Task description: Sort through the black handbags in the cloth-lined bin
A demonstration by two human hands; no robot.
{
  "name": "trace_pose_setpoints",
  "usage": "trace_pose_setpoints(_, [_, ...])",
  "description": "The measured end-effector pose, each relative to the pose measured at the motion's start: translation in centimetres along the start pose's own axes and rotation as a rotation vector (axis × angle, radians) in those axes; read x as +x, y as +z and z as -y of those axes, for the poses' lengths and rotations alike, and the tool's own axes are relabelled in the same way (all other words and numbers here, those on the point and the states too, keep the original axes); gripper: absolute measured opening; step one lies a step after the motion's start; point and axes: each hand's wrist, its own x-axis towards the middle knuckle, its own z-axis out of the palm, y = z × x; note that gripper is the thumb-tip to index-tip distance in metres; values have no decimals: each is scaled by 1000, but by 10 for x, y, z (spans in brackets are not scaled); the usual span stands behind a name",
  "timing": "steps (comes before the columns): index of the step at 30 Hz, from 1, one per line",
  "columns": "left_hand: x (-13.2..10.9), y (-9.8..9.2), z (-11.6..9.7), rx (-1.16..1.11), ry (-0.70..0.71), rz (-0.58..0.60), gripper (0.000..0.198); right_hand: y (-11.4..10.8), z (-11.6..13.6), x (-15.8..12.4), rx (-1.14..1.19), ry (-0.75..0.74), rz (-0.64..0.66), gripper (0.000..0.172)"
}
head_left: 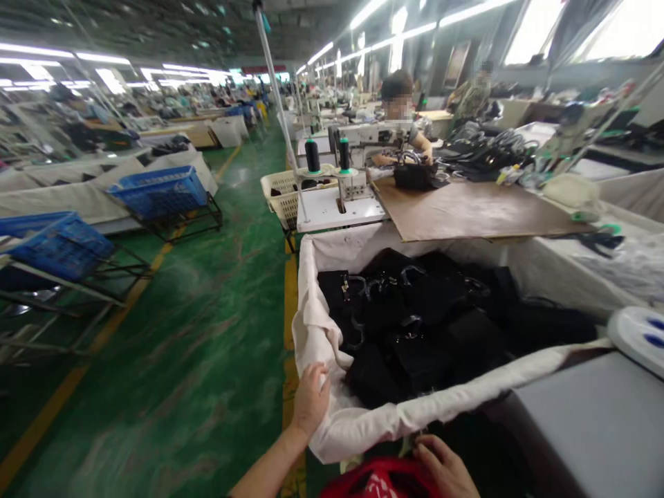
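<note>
Head view: a person is standing at a cloth-lined bin (394, 417), which is sitting directly in front of them, beside a green floor (218, 311) aisle. Black pieces (436, 304) with shiny fittings are lying heaped inside, below the rim.

The left hand (310, 398) is resting on the rim's near-left corner, its fingers loosely bent over the pale cloth; whether it is gripping firmly, I cannot tell. The right hand (443, 467) is sitting low by the near rim, fingers curling narrowly; what they may be holding is not showing clearly.

For good handling at this edge, the left hand should probably be taking frame and lining together, since loose cloth is bunching there and could be slipping. The right hand should be getting a sure hold too, keeping its knuckles off the grey box (596, 422) standing near the bin's right side.

Beyond the bin, a brown board (456, 211) is lying on a surface, where a co-worker's arm (422, 146) is reaching in.
</note>
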Motion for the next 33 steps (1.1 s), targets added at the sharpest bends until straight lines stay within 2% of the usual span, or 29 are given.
trace_pose_setpoints(2, [16, 20, -2, 142, -57, -78, 39, -15, 21, 35, 49, -19, 47, 35])
trace_pose_setpoints(5, [23, 49, -3, 303, -183, -101, 65, -37, 41, 99, 30, -20, 82, 31])
trace_pose_setpoints(9, [25, 69, -9, 474, -194, -106, 76, -65, 62, 193, 16, -53, 155, 29])
trace_pose_setpoints(11, [29, 73, -13, 560, -194, -99, 76, -81, 74, 241, -94, -91, 91, 31])
trace_pose_setpoints(14, [36, 79, -16, 645, -231, -93, 76, -100, 97, 316, -300, -128, -107, 43])
trace_pose_setpoints(16, [39, 83, -15, 682, -254, -85, 77, -105, 109, 366, -366, -127, -188, 53])
trace_pose_setpoints(18, [41, 87, -13, 717, -264, -78, 79, -105, 116, 413, -396, -106, -207, 60])
trace_pose_setpoints(20, [42, 90, -11, 746, -263, -79, 82, -100, 116, 453, -414, -55, -189, 62])
trace_pose_setpoints(22, [43, 92, -10, 765, -257, -82, 84, -93, 109, 480, -418, 11, -138, 62])
trace_pose_setpoints(25, [45, 93, -10, 765, -253, -87, 84, -84, 93, 490, -416, 37, -36, 50])
trace_pose_setpoints(27, [47, 93, -10, 744, -259, -88, 83, -80, 83, 473, -411, -24, 22, 37])
trace_pose_setpoints(29, [46, 92, -10, 716, -256, -99, 81, -78, 75, 440, -403, -108, 57, 31])
trace_pose_setpoints(33, [38, 89, -14, 651, -215, -153, 71, -75, 60, 354, -375, -269, 66, 28])
